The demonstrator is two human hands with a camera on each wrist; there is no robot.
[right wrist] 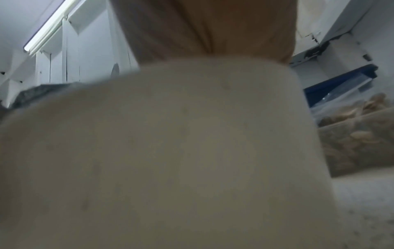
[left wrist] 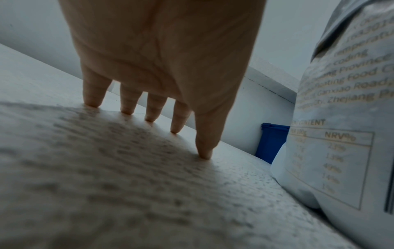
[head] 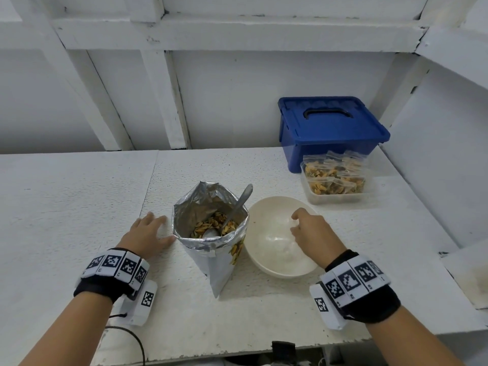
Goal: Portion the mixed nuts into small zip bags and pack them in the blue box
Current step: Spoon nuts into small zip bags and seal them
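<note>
On the white, rough-surfaced bench (head: 79, 194), toward its front edge, the left hand (head: 148, 233) lies flat with fingers (left wrist: 127, 104) straight and spread, tips pressed to the surface, holding nothing; its thumb sits just beside the opened silver foil pouch of mixed nuts (head: 211, 233). That pouch stands upright near the middle of the bench, mouth open, nuts visible low inside, and a metal spoon (head: 237, 207) leans in it with the handle poking out to the right. Touching or almost touching the pouch on its right is a round cream bowl (head: 264, 249), which looks empty apart from something pale or clear under the right hand (head: 314, 233). That hand reaches in over the rim with fingers curled downward; whether they pinch a small zip bag or nothing I cannot tell, and the wrist view is blocked by the bowl's wall. Toward the back right corner sits a clear plastic tub of filled small zip bags (head: 335, 180), just in front of the lidded blue plastic box (head: 330, 130).

Judging by this, portioning looks nearly finished, or a fresh bag is being fetched. Next calls for opening the blue box's lid and moving the filled bags in.
</note>
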